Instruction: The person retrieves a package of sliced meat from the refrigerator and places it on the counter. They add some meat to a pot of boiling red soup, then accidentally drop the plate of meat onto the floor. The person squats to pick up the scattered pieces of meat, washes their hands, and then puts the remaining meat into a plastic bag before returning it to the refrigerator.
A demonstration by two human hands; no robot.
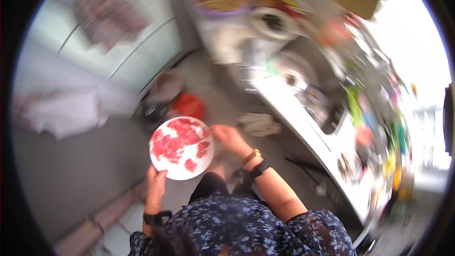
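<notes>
A round white plate [196, 152] bears several pieces of sliced raw red meat [179, 138], spread over most of its face. Holding its lower left rim is my left hand [156, 181], the thumb on top and the fingers hidden beneath. My right hand [227, 138] is at the plate's right edge, with the fingers bent; blur hides whether they grip the rim or only lie beside it.
To the right runs a white counter [284, 108] with a sink [320, 60] holding metal ware. A red bag or bin [188, 106] and a greyish bucket [167, 85] stand on the floor. A pale cloth [259, 124] lies by the counter. Everything is motion-blurred.
</notes>
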